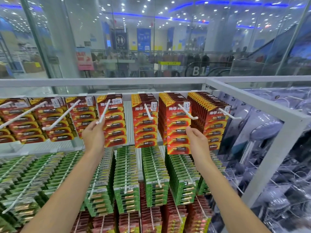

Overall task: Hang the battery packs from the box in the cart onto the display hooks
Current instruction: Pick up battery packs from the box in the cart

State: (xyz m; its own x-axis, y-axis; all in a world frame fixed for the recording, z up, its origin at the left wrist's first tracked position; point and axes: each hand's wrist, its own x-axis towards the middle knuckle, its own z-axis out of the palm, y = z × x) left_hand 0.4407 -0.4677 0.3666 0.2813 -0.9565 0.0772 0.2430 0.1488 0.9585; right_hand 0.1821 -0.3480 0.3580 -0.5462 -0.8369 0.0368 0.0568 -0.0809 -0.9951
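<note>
The right grip, a bare hand, holds a battery pack by its right edge. The thumb lies on the front of the card and the fingers curl out of sight behind it. The pack lies just left of that grip, at the front of a full row, and hangs lower than the packs behind it. Above it, the upturned tip of a white hook sticks out through the top of the card.

The pack is a tall red card with yellow and orange curved bands. Dark cells lie across it in a column, one above the other. White characters run along the top, with a white price sticker at the upper right corner.

The left grip is raised to the tip of a longer hook, its fingers curled and pinching the end of the wire. The red packs on that hook sit further back, just right of the hand.

More red rows hang on both sides. Green packs fill the hooks below. A white shelf frame runs along the top and right, with clear-wrapped goods beyond it.
</note>
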